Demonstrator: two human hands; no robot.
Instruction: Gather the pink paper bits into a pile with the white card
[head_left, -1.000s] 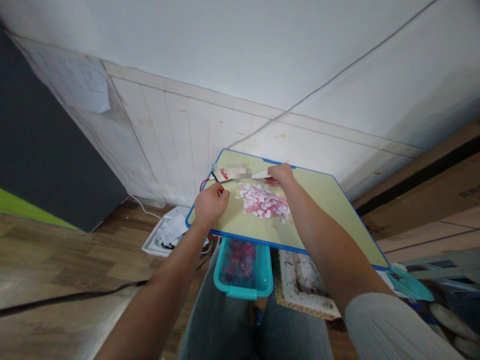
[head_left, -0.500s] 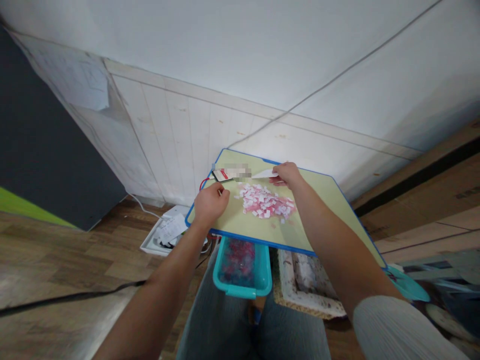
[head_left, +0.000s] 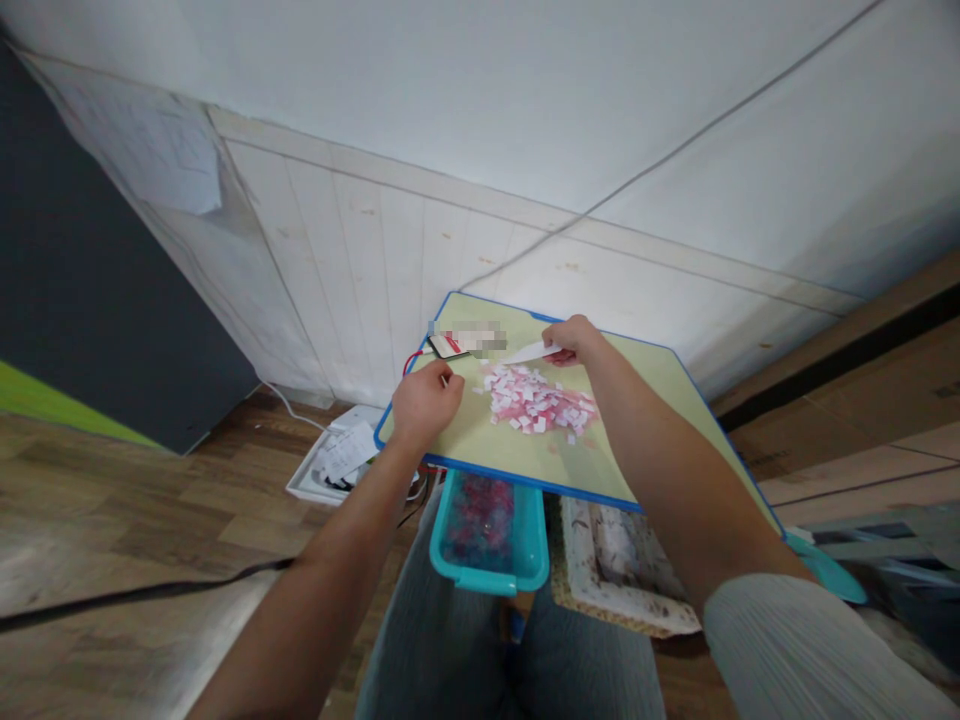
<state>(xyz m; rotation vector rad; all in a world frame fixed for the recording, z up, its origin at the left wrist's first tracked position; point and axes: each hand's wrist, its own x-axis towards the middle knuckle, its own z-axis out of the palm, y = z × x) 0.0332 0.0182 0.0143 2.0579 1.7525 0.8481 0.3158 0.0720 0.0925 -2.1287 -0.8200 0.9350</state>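
Observation:
My left hand [head_left: 427,402] is closed at the left part of a pale yellow board [head_left: 652,375] with a blue rim. Its thumb and fingers are pressed together, and whatever they pinch is too small to make out. On the far side of the board, my right hand [head_left: 576,340] grips a thin white pointed strip [head_left: 529,353], which points left above the pile. Between the hands lies a heap of small white paper-like pieces [head_left: 529,400], with pink among them. A phone [head_left: 448,346] with a partly blurred screen rests beyond my left hand.
Below the board's near edge sits a teal basket [head_left: 532,560] with dark pinkish-red contents. Beside it stands a speckled white foam box [head_left: 574,580]. A white tray [head_left: 307,488] with papers is on the floor at left. Cardboard [head_left: 847,400] stands at right; a wall rises behind.
My right hand and the white strip have dipped slightly toward the pile. The whole view has shifted a little; my left hand keeps its closed pose.

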